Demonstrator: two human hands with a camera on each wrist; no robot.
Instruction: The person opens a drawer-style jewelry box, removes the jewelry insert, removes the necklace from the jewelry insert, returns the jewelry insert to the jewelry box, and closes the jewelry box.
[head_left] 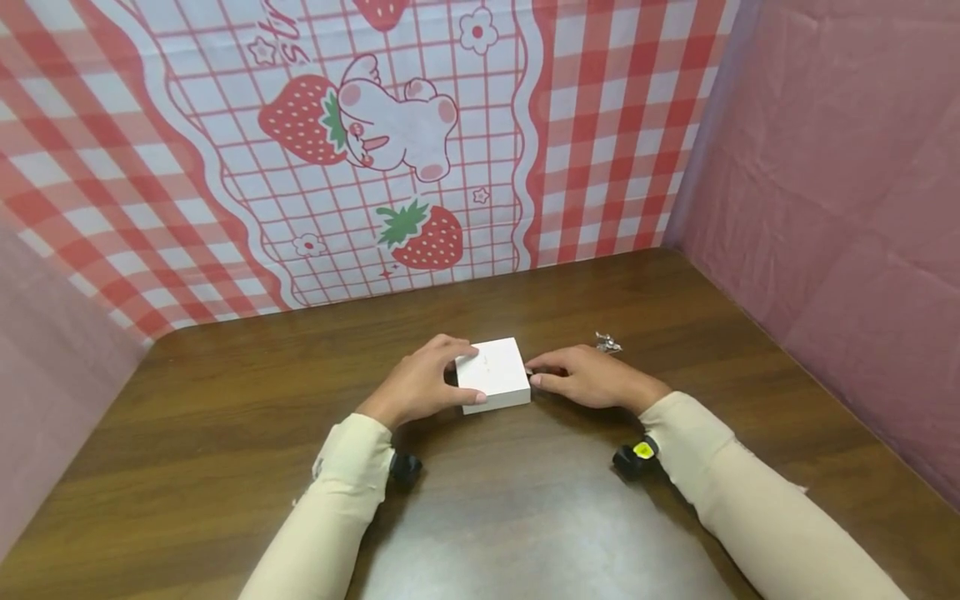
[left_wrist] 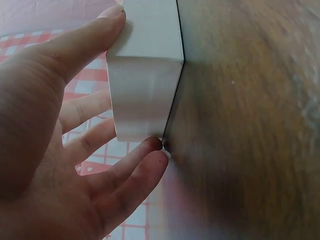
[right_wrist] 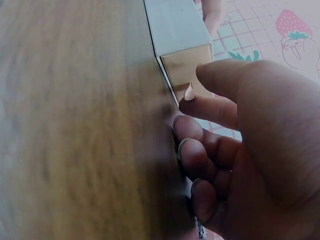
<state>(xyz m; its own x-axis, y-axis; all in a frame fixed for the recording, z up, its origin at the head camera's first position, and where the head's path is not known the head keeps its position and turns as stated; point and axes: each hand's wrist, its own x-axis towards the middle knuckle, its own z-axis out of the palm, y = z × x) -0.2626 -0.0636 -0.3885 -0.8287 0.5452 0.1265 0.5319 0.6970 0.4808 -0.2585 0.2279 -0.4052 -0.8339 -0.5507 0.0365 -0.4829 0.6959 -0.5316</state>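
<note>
A small white box (head_left: 491, 368) with faint gold marking on top lies flat on the table. My left hand (head_left: 422, 379) grips it from the left, thumb along the front side and index finger on the top near the back. At the box's right end is my right hand (head_left: 588, 375), thumb and index finger apart. In the right wrist view that end has a tan panel (right_wrist: 176, 62), like a drawer front, with a small light tab (right_wrist: 189, 92) at the index fingertip. The other fingers curl loosely against the table.
A small shiny silver piece (head_left: 607, 342) lies on the brown wooden table (head_left: 225, 433) behind the right hand. A strawberry-print checked cloth (head_left: 480, 150) hangs at the back, with a pink cloth (head_left: 840, 183) along the right side.
</note>
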